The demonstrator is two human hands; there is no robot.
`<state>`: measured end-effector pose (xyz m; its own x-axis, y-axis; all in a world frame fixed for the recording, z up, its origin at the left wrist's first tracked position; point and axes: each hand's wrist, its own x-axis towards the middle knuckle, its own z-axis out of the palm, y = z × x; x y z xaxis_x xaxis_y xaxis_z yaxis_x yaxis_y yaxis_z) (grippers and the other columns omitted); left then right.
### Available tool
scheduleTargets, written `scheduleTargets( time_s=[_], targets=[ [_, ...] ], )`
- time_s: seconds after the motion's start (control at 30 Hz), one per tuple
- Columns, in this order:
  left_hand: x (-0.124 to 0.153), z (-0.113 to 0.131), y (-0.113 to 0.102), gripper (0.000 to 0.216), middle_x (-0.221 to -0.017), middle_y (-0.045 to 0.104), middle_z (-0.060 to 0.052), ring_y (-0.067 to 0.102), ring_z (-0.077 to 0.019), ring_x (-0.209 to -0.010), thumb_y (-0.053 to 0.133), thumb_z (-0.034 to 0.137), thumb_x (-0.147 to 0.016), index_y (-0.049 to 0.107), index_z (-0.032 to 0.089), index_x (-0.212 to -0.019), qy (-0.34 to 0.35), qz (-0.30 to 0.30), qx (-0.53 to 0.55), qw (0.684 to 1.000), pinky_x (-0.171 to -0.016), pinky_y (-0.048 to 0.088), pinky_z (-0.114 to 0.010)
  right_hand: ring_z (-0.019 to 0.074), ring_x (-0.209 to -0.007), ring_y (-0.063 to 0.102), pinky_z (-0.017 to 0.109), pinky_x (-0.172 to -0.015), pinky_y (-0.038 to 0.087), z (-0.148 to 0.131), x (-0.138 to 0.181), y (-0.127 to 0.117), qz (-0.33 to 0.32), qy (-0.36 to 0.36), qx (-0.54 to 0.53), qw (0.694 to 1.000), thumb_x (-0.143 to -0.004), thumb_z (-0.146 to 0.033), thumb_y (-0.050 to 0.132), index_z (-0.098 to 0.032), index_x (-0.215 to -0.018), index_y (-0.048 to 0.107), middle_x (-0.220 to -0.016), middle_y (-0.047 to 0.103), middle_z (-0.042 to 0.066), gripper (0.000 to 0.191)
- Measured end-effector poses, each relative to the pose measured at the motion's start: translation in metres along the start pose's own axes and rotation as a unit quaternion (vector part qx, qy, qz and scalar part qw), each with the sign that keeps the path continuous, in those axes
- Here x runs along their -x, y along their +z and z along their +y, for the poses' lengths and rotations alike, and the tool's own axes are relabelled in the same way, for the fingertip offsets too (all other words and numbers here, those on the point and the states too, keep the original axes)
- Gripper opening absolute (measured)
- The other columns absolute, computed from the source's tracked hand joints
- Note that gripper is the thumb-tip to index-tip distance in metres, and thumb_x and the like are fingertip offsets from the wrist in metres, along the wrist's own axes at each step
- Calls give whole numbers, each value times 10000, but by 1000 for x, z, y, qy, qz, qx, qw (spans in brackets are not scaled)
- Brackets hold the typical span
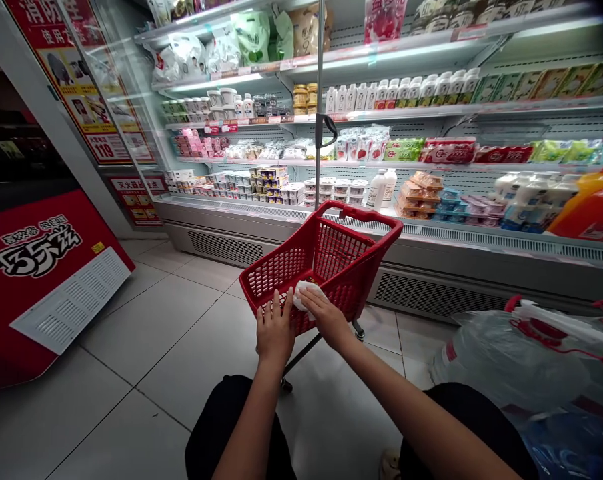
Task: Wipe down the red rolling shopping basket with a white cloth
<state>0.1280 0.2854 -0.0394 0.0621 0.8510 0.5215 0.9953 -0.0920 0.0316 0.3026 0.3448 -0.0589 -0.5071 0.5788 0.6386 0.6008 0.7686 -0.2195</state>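
Red trolley basket (342,261) on the tiled floor (146,320) before the chilled shelves (434,112): the right hand (327,315), its grip closed on a white cloth (304,293), presses the near rim, while the left hand (275,331) lies open beside it, a brace that should steady firm strokes.

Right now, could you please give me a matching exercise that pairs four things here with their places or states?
Things:
1. left hand
2. right hand
3. red cabinet
4. plastic bag

Places or states:
A. stands at far left
B. holds a white cloth
C. sits low at far right
D. rests open on the rim of the red cart

Pairs: 1-D, 2-B, 3-A, 4-C.
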Motion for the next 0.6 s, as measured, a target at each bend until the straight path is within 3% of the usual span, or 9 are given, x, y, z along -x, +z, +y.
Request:
scheduleTargets(
  time_s=[0.07,0.23,0.33,0.47,0.6],
  targets=[
    [1,-2,0,744,-1665,373,-86,571,-347,-1331,517,229,-970,224,338,-1644,9,-2,2,1000,-1168,383,-568,179,-1523,360,428,-1254,365,12,4,-12,-9,-8,-1,1000,-851,38,416,-261,-1582,417,-1597,479,28,789],
    [0,-5,-2,762,-1662,380,-81,586,-345,-1310,526,242,-970,199,340,-1650,22,-2,-7,1000,-1152,408,-563,176,-1524,358,439,-1269,341,78,11,-57,7,37,37,999,-892,16,396,-282,-1589,401,-1612,457,13,758],
    [0,0,-2,765,-1652,393,-110,587,-334,-1317,536,238,-966,206,311,-1653,23,-1,-7,1000,-1150,414,-545,158,-1537,325,440,-1290,303,102,9,-63,14,56,47,997,-866,38,365,-288,-1588,402,-1608,463,-5,793],
    [4,14,-2,776,-1689,288,-163,543,-318,-1379,494,223,-985,125,221,-1667,33,17,1,999,-1168,396,-517,160,-1561,263,447,-1296,276,104,1,-48,33,113,38,992,-865,18,369,-244,-1587,409,-1613,459,27,769],
    [12,28,2,844,-1706,206,-182,494,-309,-1433,500,214,-973,20,170,-1665,40,36,11,998,-1184,380,-502,171,-1551,293,453,-1285,295,77,1,-27,43,132,17,990,-883,15,355,-200,-1531,500,-1569,518,71,698]
  ],
)
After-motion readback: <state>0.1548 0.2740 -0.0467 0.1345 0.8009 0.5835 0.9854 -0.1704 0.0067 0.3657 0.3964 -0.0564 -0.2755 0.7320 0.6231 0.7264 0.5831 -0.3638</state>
